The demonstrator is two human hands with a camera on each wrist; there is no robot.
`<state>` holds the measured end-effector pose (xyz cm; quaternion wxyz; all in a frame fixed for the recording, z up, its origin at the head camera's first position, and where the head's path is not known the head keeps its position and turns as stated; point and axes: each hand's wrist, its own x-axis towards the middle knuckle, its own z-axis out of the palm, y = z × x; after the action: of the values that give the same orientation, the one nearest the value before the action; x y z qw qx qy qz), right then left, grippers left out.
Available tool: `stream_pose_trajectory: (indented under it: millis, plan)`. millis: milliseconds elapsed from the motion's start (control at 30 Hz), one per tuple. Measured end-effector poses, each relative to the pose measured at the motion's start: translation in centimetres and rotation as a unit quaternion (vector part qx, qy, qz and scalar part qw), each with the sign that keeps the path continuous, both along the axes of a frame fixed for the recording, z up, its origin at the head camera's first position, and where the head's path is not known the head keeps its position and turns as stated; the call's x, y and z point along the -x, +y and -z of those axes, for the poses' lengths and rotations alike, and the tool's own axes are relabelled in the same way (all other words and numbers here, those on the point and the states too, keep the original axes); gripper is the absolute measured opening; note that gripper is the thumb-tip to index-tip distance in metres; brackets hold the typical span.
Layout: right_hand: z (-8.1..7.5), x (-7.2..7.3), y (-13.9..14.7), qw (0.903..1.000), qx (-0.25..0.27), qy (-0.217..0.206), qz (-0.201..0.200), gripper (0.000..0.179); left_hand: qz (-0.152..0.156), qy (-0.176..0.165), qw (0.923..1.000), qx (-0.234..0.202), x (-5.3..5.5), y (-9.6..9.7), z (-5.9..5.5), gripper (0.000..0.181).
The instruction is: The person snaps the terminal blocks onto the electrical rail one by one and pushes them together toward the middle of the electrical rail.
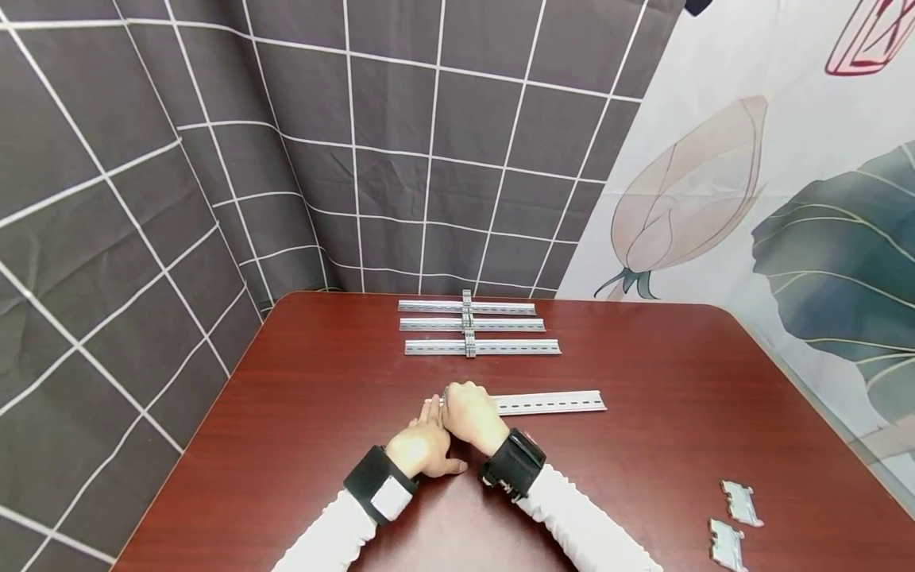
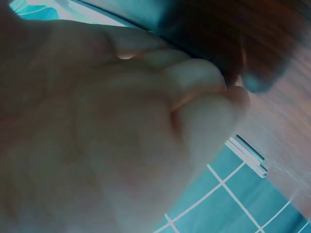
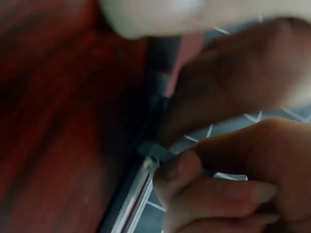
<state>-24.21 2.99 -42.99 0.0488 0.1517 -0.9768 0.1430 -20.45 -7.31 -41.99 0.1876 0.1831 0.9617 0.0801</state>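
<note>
A slotted metal DIN rail [image 1: 554, 403] lies crosswise on the table, its left part covered by both hands. My right hand [image 1: 472, 415] has curled fingers over that part; in the right wrist view it pinches a small grey terminal block [image 3: 158, 151], mostly hidden, at the rail [image 3: 132, 201]. Close beside it, my left hand [image 1: 422, 446] reaches its extended fingers to the rail's left end, with the thumb pointing right along the table. The left wrist view mostly shows the blurred back of the left hand [image 2: 121, 131].
Behind the hands, three shorter-looking rails [image 1: 515, 347] lie parallel, with grey terminal blocks [image 1: 469, 338] near their middles. Two loose terminal blocks [image 1: 741, 503] lie at the table's right front. A grey checked cloth [image 1: 400, 183] hangs behind the brown table [image 1: 300, 381].
</note>
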Motion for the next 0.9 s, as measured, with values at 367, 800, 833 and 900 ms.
stream_pose_trajectory:
  millis: [367, 800, 833, 900]
  plan:
    - [-0.9, 0.9, -0.5, 0.9952, 0.012, -0.08, 0.056, 0.033, 0.021, -0.015, 0.9997, -0.005, 0.5, -0.2, -0.4, 0.062]
    - [-1.5, 1.8, -0.9, 0.9832, 0.004, -0.166, 0.075, 0.029, 0.02, -0.003, 0.9994, -0.028, 0.3, -0.4, -0.4, 0.068]
    - [-1.4, 1.8, -0.9, 0.9826, 0.004, -0.169, 0.076, 0.03, 0.02, -0.004, 0.9994, -0.029, 0.3, -0.5, -0.3, 0.07]
    - [-1.2, 1.6, -1.0, 0.9833, 0.003, -0.165, 0.077, 0.027, 0.018, -0.004, 0.9994, -0.031, 0.2, -0.5, -0.1, 0.069]
